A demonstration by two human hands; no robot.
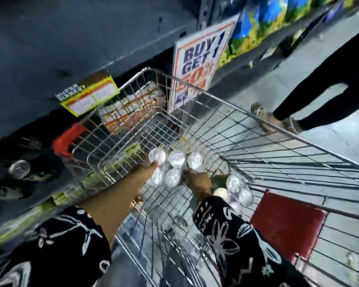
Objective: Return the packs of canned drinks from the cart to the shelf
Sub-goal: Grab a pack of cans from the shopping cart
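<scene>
A wire shopping cart [263, 125] fills the middle of the view. Inside it sits a plastic-wrapped pack of cans [175, 164], its silver tops facing up. My left hand [151, 167] grips the pack's left side and my right hand [197, 181] grips its right side. A second pack of cans [236, 188] lies lower in the cart, to the right of my right wrist. The dark shelf [50, 59] stands on the left, with more canned packs [19, 168] on its lower level. The picture is blurred by motion.
A "BUY 1 GET 1" sign [199, 59] and a yellow price tag [89, 94] hang off the shelf by the cart's far corner. Another person's legs [319, 96] stand on the floor at the right. The cart's red flap [286, 224] is at the near right.
</scene>
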